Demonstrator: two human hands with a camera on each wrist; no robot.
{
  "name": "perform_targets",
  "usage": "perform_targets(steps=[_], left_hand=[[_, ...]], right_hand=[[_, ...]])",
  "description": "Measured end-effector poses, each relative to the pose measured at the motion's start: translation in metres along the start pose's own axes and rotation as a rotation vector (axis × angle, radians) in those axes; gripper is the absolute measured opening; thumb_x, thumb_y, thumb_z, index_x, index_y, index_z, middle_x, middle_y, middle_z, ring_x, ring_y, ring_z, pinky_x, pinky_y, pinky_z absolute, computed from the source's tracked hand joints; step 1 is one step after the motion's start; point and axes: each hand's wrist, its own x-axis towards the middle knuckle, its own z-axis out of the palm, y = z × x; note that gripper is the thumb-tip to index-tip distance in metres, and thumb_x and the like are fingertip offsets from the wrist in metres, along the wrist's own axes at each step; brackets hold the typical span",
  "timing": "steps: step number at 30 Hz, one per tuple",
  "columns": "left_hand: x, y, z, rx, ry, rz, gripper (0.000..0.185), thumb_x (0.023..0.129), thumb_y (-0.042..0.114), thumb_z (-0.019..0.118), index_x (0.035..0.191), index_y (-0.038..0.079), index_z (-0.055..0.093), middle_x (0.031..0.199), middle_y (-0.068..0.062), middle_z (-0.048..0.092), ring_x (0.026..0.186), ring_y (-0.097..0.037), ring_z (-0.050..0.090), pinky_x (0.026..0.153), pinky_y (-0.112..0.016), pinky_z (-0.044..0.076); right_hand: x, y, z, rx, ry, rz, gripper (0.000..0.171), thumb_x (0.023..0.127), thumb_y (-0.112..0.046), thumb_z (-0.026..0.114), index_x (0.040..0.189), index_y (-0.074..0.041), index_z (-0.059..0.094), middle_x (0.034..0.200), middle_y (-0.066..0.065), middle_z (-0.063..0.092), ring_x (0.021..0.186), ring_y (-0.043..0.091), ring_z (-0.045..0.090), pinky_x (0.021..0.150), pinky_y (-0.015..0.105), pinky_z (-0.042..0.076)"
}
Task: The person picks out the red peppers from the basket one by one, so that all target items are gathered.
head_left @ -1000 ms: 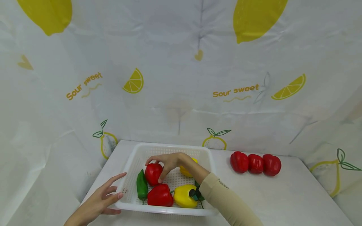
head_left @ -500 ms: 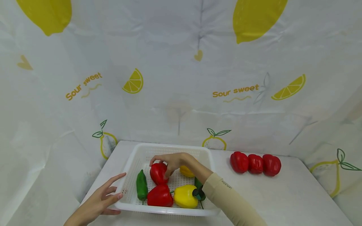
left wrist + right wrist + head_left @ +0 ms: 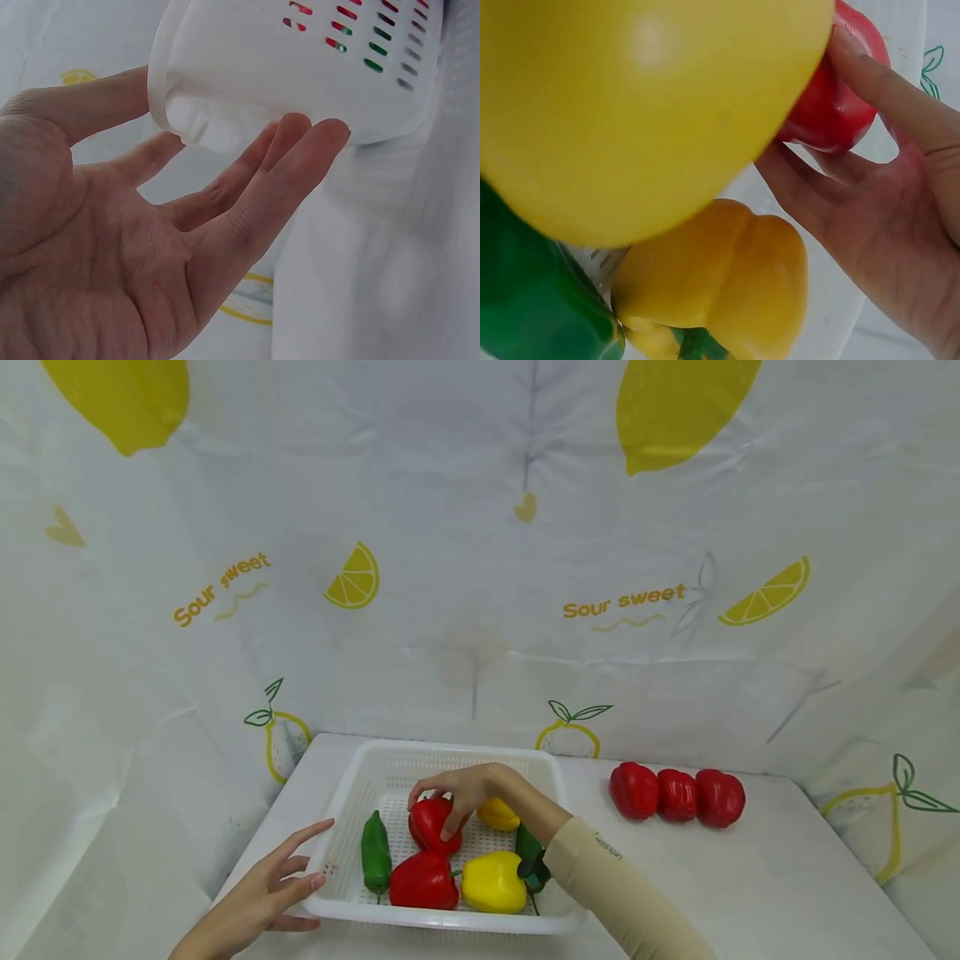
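Observation:
Inside a white plastic basket [image 3: 442, 922], my right hand [image 3: 467, 787] grips a red bell pepper [image 3: 427, 827] with thumb and fingers around its sides. It sits just behind another red bell pepper [image 3: 422, 882]. My left hand [image 3: 264, 887] is at the basket's near left corner, fingers extended; in the left wrist view its fingertips [image 3: 330, 139] are at the outer wall. A long green pepper [image 3: 375, 853] lies along the left side. To the right are a large yellow bell pepper [image 3: 492, 883], a smaller yellow one [image 3: 498, 815] behind it, and a partly hidden green pepper [image 3: 527, 845].
Three red bell peppers [image 3: 678, 795] stand in a row on the white table [image 3: 720, 885], right of the basket. A white lemon-print sheet [image 3: 450, 568] hangs behind and at both sides.
My right hand has moved the red bell pepper rightward and slightly nearer, away from the long green pepper. My left hand stays at the basket corner.

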Motion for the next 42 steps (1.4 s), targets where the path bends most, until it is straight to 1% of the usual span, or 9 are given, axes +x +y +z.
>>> perform_targets(steps=[6,9,12,17,22,28,33,37,42], left_hand=[[-0.001,0.003,0.001,0.013,0.011,-0.006,0.074,0.113,0.025,0.058,0.174,0.021,0.016,0.149,-0.034,0.052,0.120,-0.031,0.067,0.088,-0.058,0.068],[0.000,0.002,0.001,0.011,0.008,-0.007,0.073,0.113,0.025,0.058,0.174,0.022,0.017,0.148,-0.031,0.054,0.119,-0.030,0.068,0.089,-0.058,0.067],[0.000,0.001,0.000,0.004,0.011,-0.017,0.074,0.113,0.025,0.058,0.174,0.022,0.017,0.148,-0.031,0.054,0.118,-0.029,0.068,0.089,-0.059,0.067],[0.000,0.001,0.001,0.008,0.017,-0.024,0.074,0.113,0.025,0.059,0.174,0.022,0.017,0.147,-0.031,0.053,0.117,-0.029,0.068,0.089,-0.060,0.067],[0.000,0.003,0.002,0.004,0.020,-0.025,0.074,0.113,0.025,0.059,0.174,0.022,0.017,0.148,-0.032,0.053,0.117,-0.029,0.068,0.089,-0.060,0.067],[-0.001,0.003,0.001,-0.008,0.013,-0.025,0.075,0.113,0.026,0.059,0.174,0.021,0.017,0.148,-0.034,0.052,0.118,-0.030,0.068,0.089,-0.061,0.067],[0.000,0.003,0.000,-0.011,0.002,-0.014,0.074,0.113,0.024,0.058,0.174,0.020,0.015,0.148,-0.034,0.052,0.118,-0.030,0.067,0.089,-0.061,0.067],[0.000,0.001,0.000,-0.006,-0.002,-0.014,0.074,0.113,0.025,0.057,0.174,0.019,0.014,0.149,-0.036,0.050,0.119,-0.030,0.067,0.089,-0.060,0.067],[0.000,0.002,0.000,0.002,0.009,-0.028,0.075,0.113,0.027,0.058,0.174,0.022,0.015,0.152,-0.038,0.048,0.120,-0.030,0.067,0.088,-0.060,0.067]], right_hand=[[-0.003,0.003,-0.002,-0.011,0.029,-0.037,0.059,0.092,-0.002,0.082,0.143,-0.023,0.060,0.145,0.010,0.058,0.122,0.019,0.060,0.099,0.037,0.066],[-0.005,0.003,-0.004,-0.014,0.046,-0.062,0.058,0.092,-0.004,0.083,0.141,-0.025,0.061,0.145,0.009,0.059,0.126,0.020,0.058,0.098,0.035,0.065],[-0.007,0.001,-0.007,-0.015,0.057,-0.104,0.059,0.092,-0.005,0.082,0.144,-0.024,0.060,0.147,0.009,0.059,0.130,0.022,0.056,0.098,0.033,0.065],[-0.014,-0.004,-0.013,0.015,0.075,-0.186,0.060,0.095,-0.008,0.079,0.150,-0.018,0.056,0.150,0.012,0.058,0.130,0.021,0.055,0.099,0.033,0.064],[-0.022,-0.007,-0.017,0.077,0.078,-0.223,0.060,0.098,-0.011,0.076,0.153,-0.018,0.053,0.151,0.010,0.058,0.129,0.020,0.059,0.101,0.035,0.064],[-0.035,-0.009,-0.021,0.106,0.104,-0.265,0.060,0.100,-0.011,0.073,0.155,-0.018,0.051,0.156,0.012,0.055,0.133,0.025,0.060,0.104,0.042,0.064],[-0.048,-0.009,-0.023,0.160,0.130,-0.281,0.060,0.100,-0.015,0.070,0.157,-0.017,0.050,0.157,0.014,0.054,0.132,0.029,0.061,0.103,0.042,0.064],[-0.060,-0.005,-0.025,0.217,0.159,-0.288,0.063,0.102,-0.017,0.067,0.162,-0.018,0.046,0.159,0.014,0.052,0.137,0.029,0.057,0.106,0.045,0.063],[-0.078,-0.003,-0.029,0.232,0.216,-0.308,0.064,0.104,-0.015,0.067,0.163,-0.023,0.043,0.161,0.013,0.049,0.142,0.030,0.053,0.108,0.048,0.062]])
